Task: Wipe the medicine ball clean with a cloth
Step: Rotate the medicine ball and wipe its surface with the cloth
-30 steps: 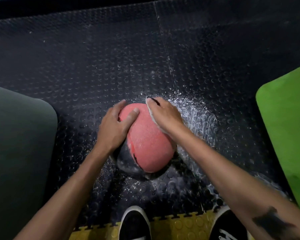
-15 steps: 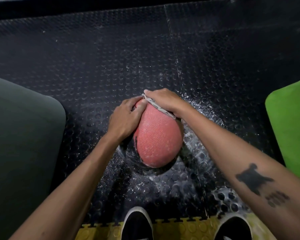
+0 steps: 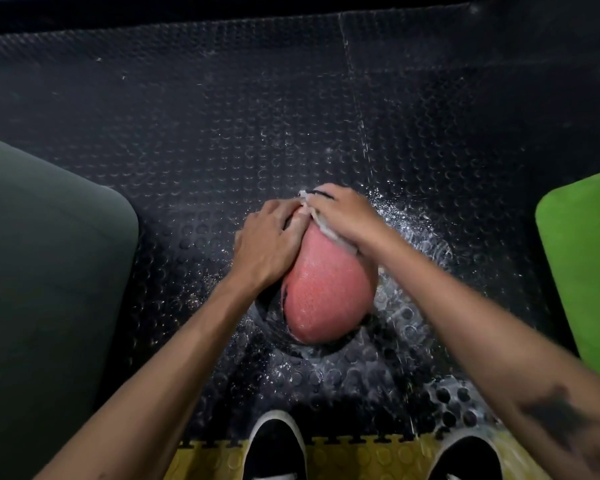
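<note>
Red medicine ball [image 3: 329, 292] looks heavy and wet-slick. We steady its far top: left hand [image 3: 267, 242] flat, right hand [image 3: 343, 213] pressing the cloth [image 3: 323, 225]

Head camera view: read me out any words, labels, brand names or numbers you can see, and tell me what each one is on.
None can be read.
Medicine ball: plain red pebbled skin, no print showing.
Cloth: no label visible.
Dark mark on the right forearm: too blurred to tell whether it holds letters.
</note>
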